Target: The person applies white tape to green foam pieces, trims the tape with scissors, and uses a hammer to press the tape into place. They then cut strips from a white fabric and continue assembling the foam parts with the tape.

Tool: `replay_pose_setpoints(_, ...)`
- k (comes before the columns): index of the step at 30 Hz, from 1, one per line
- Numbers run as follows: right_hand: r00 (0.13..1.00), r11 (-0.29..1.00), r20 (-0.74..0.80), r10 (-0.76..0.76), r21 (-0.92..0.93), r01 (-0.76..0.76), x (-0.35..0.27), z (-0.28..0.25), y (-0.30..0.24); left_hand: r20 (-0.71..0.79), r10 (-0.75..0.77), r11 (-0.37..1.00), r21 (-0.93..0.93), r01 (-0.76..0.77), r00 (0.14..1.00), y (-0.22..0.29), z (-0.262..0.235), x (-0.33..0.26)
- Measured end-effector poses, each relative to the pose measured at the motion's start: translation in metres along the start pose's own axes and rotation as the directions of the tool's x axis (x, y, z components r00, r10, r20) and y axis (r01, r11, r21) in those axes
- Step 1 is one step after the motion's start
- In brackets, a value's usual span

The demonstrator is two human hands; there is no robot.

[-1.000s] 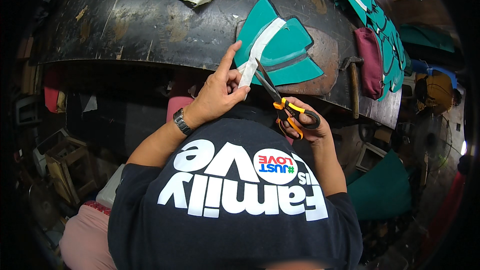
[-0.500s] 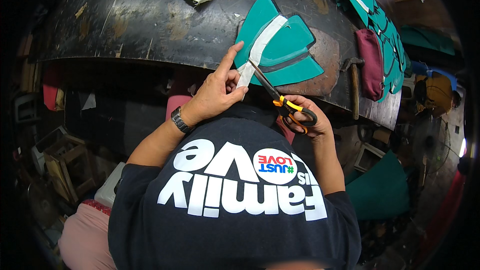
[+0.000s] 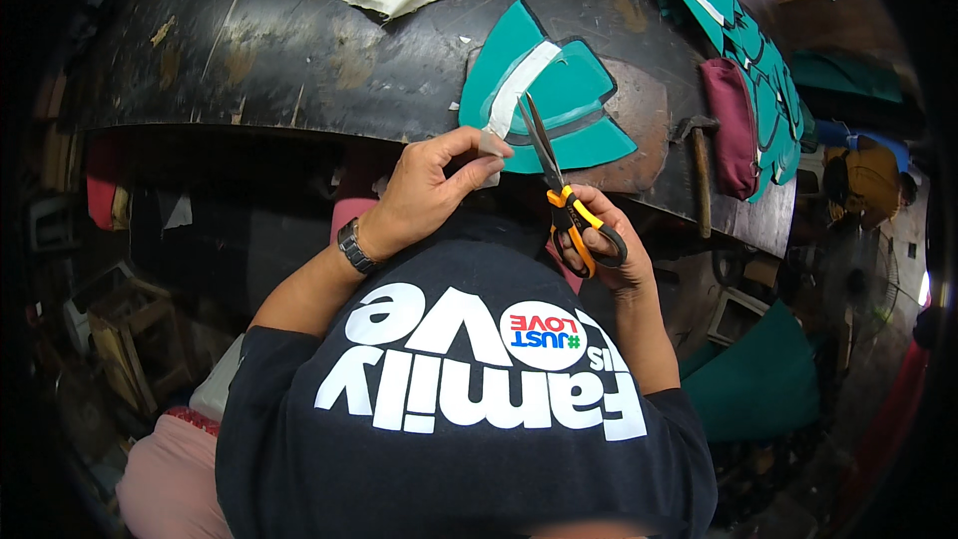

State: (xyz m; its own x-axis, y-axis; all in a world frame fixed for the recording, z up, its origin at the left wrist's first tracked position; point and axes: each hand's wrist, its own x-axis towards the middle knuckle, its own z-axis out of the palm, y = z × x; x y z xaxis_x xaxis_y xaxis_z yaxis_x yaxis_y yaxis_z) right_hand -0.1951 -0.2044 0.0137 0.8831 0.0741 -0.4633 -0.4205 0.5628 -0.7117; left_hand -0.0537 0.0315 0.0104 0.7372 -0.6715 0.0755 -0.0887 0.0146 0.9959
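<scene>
By the left hand [image 3: 434,180], a short off-white strip piece [image 3: 491,144] is pinched, the thumb and index finger being closed on it with bits showing above and below the fingertips. Whether it is joined to the long white strip [image 3: 521,85] cannot quite be told, as the near end is partly covered by the fingers. That strip is laid across a curved green panel with dark edging [image 3: 574,80], which is rested on a brown flat board [image 3: 644,130] near the front edge of the black, scuffed worktop [image 3: 329,70]. By the right hand [image 3: 629,265], orange-and-black handled scissors [image 3: 561,196] are held, its fingers curled round the handle loops; the blades are pointed over the panel. To the right, a wooden-handled hammer [image 3: 703,180] is placed beside a maroon pouch [image 3: 729,130].
</scene>
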Motion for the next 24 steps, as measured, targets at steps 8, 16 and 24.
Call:
replay_pose_setpoints(8, 0.915, 0.769, -0.129, -0.383, -0.593, 0.238, 0.004, -0.022, -0.062, 0.053, 0.031, 0.997, 0.064, -0.035, 0.998, 0.009, 0.011, 0.013)
replay_pose_setpoints(16, 0.976, 0.984, 0.163, -0.143, -0.087, 0.159, 0.013, -0.007, -0.058, -0.037, 0.004, 1.0, 0.003, -0.004, 0.999, 0.011, 0.017, 0.018)
replay_pose_setpoints(24, 0.989, 0.967, 0.147, -0.005, -0.252, 0.042, 0.003, 0.013, -0.011, -0.119, -0.062, 0.991, -0.124, 0.047, 0.991, 0.001, 0.002, 0.014)
